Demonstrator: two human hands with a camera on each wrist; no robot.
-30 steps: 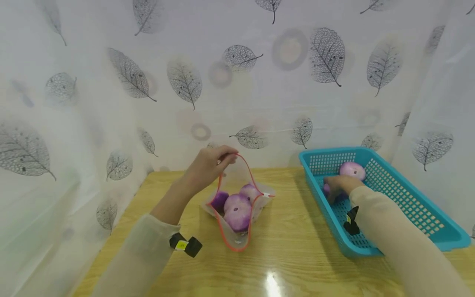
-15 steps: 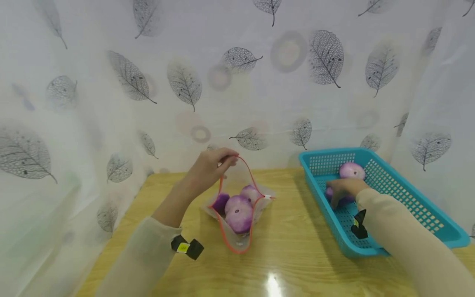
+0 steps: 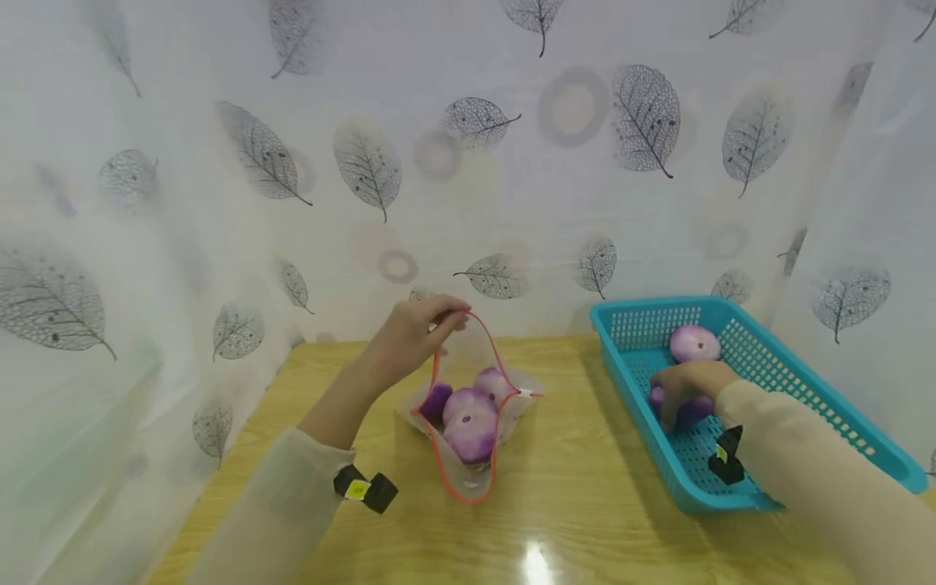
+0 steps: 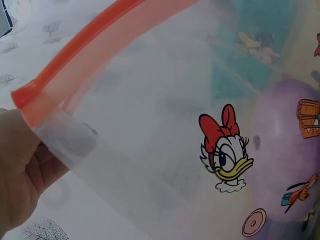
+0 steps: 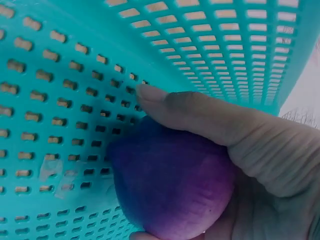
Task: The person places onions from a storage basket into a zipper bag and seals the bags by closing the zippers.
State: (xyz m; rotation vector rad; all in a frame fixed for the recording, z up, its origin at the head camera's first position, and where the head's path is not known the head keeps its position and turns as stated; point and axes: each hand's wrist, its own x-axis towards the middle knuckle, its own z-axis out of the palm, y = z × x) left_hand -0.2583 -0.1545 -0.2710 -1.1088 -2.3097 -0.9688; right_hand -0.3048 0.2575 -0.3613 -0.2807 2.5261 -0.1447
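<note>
My left hand (image 3: 420, 329) pinches the upper corner of a clear zip bag (image 3: 468, 345) with an orange-red zip edge, its mouth spread wide. Inside the bag lie several purple onions (image 3: 471, 422). In the left wrist view the bag's cartoon-printed wall (image 4: 150, 150) fills most of the picture, and a thumb and finger grip its corner. My right hand (image 3: 695, 386) is down in the blue basket (image 3: 775, 341), its thumb and fingers curled round a purple onion (image 5: 172, 180). Another onion (image 3: 695, 344) lies behind that hand in the basket.
The basket, with perforated walls, stands on the right of the wooden table (image 3: 578, 455). A white curtain (image 3: 512, 187) with leaf prints hangs behind the table and along both sides. A white zip slider (image 3: 525, 393) sits at the bag's right side.
My right hand has shifted slightly right and towards me inside the basket, with the onion moving along in its grip. My left hand and the bag hold nearly the same place.
</note>
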